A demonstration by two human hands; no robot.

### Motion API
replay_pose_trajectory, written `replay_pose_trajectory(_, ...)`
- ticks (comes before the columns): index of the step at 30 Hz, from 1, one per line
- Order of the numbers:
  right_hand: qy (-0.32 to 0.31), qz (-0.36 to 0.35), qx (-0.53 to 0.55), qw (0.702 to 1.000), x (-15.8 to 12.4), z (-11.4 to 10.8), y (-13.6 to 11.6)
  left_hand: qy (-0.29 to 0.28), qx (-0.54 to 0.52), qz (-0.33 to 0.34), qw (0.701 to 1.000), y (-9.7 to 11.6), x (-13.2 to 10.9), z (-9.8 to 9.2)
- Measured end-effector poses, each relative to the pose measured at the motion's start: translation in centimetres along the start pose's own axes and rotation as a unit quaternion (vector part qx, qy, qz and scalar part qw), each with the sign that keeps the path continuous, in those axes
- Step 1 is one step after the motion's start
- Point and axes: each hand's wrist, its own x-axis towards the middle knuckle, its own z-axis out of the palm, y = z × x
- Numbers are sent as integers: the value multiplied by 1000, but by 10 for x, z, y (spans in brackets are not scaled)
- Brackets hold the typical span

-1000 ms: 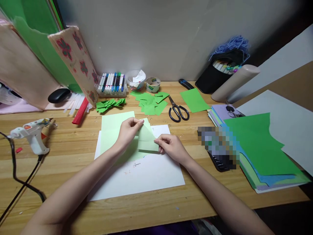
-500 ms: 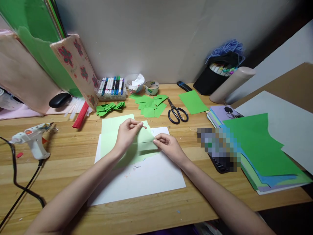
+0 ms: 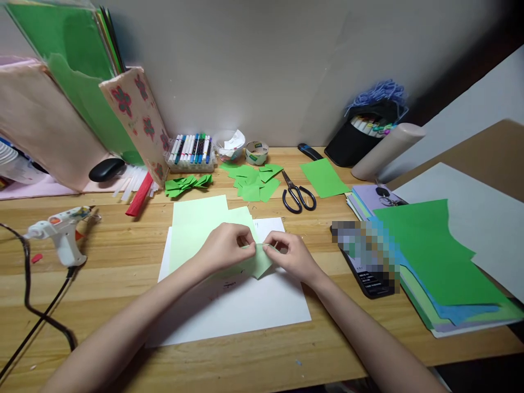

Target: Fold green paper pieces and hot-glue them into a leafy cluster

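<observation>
A small pale green piece of paper hangs between my two hands, its lower corner pointing toward me. My left hand pinches its upper left side between thumb and fingers. On the other side my right hand grips it the same way, the fingertips of both hands nearly meeting. Below lies a larger light green sheet, partly covered by my left hand. That sheet rests on a white sheet with small pen marks.
Behind are cut green pieces, folded green pieces, scissors, tape and a marker box. A glue gun with its cord lies left. To the right are a phone and stacked coloured paper.
Both hands have come closer together and turned the small pale green piece, so a corner now points down toward me. My left hand moved right and nearer. The view shifted slightly.
</observation>
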Motion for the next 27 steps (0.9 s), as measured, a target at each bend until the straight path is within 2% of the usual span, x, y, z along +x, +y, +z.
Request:
replay_pose_trajectory(3, 15, 11, 37, 999, 2, -7, 0, -3, -44, -9, 999, -2, 2, -7)
replay_pose_trajectory(7, 37, 24, 72, 996, 5, -24, 3, -12, -71, -30, 997, -14, 8, -25)
replay_pose_trajectory(9, 77, 40, 77, 993, 7, -35, 9, 21, -48, -48, 998, -27, 12, -37)
replay_pose_trajectory(11, 135, 66, 71, 986, 10, -46, 17, 84, -4, -62, 995, -40, 16, -46)
replay_pose_trajectory(13, 184, 94, 45, 977, 13, -53, 27, 121, 42, -47, 991, -52, 20, -49)
replay_pose_trajectory(17, 196, 121, -100, 968, 16, -59, 41, 80, 103, -1, 991, -63, 23, -39)
replay_pose_trajectory(19, 239, 83, -196, 947, 16, -57, 41, 69, 104, -3, 992, -65, 23, -33)
replay_pose_trajectory(21, 301, 6, -261, 917, 16, -53, 37, 65, 75, -13, 995, -65, 23, -31)
replay_pose_trajectory(22, 313, -31, -268, 910, 16, -50, 34, 61, 48, -21, 997, -63, 23, -31)
replay_pose_trajectory(23, 306, -57, -255, 915, 16, -46, 31, 52, 14, -29, 998, -61, 23, -31)
replay_pose_trajectory(24, 276, -69, -223, 932, 15, -40, 27, 34, -29, -35, 998, -57, 23, -32)
replay_pose_trajectory(27, 136, -53, -67, 987, 13, -20, 17, -49, -194, -42, 979, -40, 20, -30)
